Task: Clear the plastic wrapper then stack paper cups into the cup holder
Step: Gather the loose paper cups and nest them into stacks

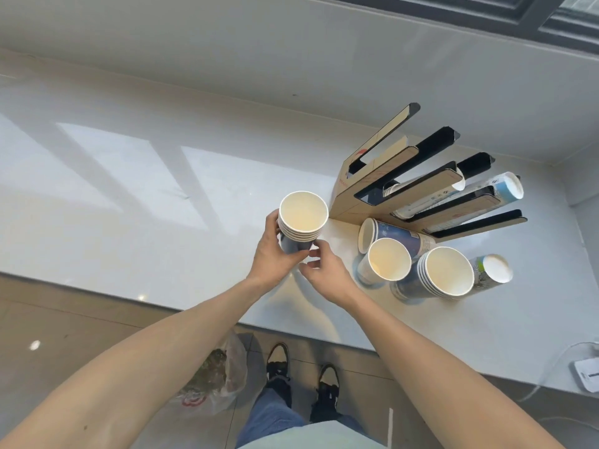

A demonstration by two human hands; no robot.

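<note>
My left hand [272, 254] grips a short stack of blue paper cups [303, 218], mouth up, above the white counter. My right hand [324, 270] touches the bottom of that stack with its fingertips. To the right stands the cup holder [372, 186], tan and black with several tall slots; two slots hold cup stacks [453, 194]. In front of it are a cup lying on its side [392, 236], a single upright cup [385, 259], an upright stack [444, 273] and another stack [491, 270] lying down. No plastic wrapper is visible on the cups I hold.
The white counter [129, 176] runs left, backed by a wall and a window frame [518, 14]. On the floor below lies a plastic bag [214, 377] beside my shoes. A white device with a cable [586, 374] sits at the counter's right edge.
</note>
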